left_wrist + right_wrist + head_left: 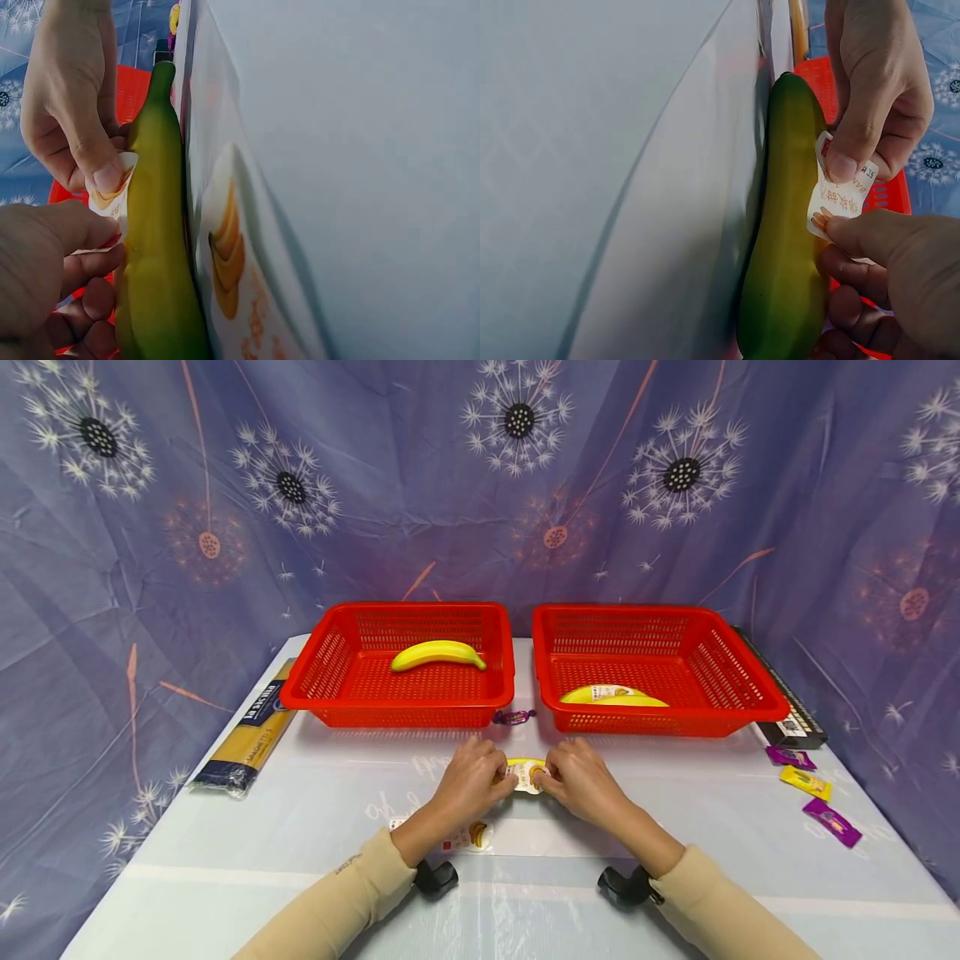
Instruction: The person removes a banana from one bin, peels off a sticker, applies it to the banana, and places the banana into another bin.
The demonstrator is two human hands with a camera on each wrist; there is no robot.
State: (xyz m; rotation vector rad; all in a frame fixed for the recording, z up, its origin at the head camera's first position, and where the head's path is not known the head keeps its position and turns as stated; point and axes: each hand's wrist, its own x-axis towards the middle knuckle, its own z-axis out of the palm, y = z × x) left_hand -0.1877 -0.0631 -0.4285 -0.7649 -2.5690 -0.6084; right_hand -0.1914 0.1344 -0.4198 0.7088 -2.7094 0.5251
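A greenish-yellow banana (157, 247) (784, 225) lies on the table between my hands, mostly hidden by them in the head view. A small white printed label (527, 774) (112, 196) (841, 196) sits on its side. My left hand (498, 774) (847, 161) pinches the label's one end with thumb and curled fingers. From the other side, my right hand (551, 778) (105, 176) pinches the label too. A sticker sheet (471, 836) (225, 255) printed with bananas lies flat under my left wrist.
Two red baskets stand behind: the left one (330, 689) holds a banana (438, 654), the right one (750, 693) holds bananas (611, 696). A purple candy (513, 717) lies between them. A spaghetti pack (251, 727) lies left; a black box (791, 714) and candies (806, 782) lie right.
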